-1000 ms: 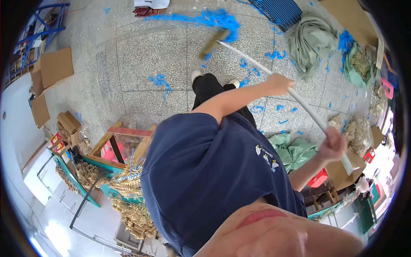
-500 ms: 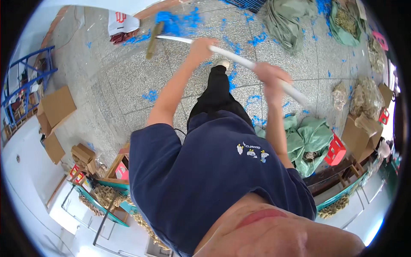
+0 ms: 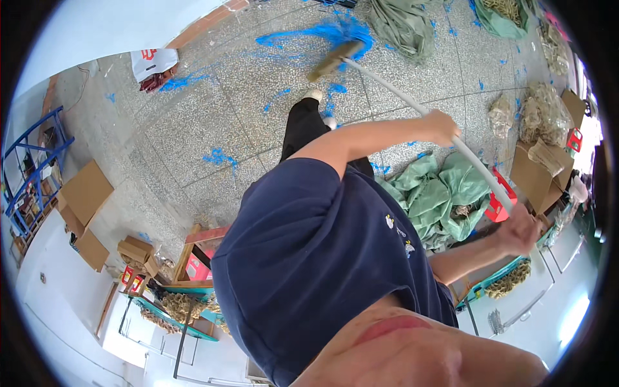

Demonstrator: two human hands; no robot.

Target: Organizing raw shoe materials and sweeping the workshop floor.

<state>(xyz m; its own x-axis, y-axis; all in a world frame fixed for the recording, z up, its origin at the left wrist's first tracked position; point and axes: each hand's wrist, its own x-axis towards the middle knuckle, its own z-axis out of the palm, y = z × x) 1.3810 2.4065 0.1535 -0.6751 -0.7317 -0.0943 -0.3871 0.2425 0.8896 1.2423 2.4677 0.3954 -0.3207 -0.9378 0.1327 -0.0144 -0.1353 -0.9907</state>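
Observation:
A long pale broom handle [image 3: 400, 97] runs from the upper middle down to the right. Its straw head [image 3: 332, 59] rests on the speckled floor at a heap of blue scraps [image 3: 325, 32]. My left hand [image 3: 442, 127] reaches across my dark blue shirt and grips the handle midway. My right hand [image 3: 519, 231] is blurred and closed around the handle's upper end at the right. My black trouser leg and white shoe [image 3: 314, 95] show just below the broom head.
Crumpled green sacks [image 3: 438, 193] and a red crate [image 3: 500, 206] lie under the handle. Tan rope bundles [image 3: 541, 116] and cardboard boxes [image 3: 535, 171] sit at right. More boxes [image 3: 87, 190], a blue rack [image 3: 32, 168] and a white bag [image 3: 151, 61] are at left.
The broom head has swung from the upper left to the upper middle. My right hand has dropped toward the lower right while my left hand has slid out along the handle.

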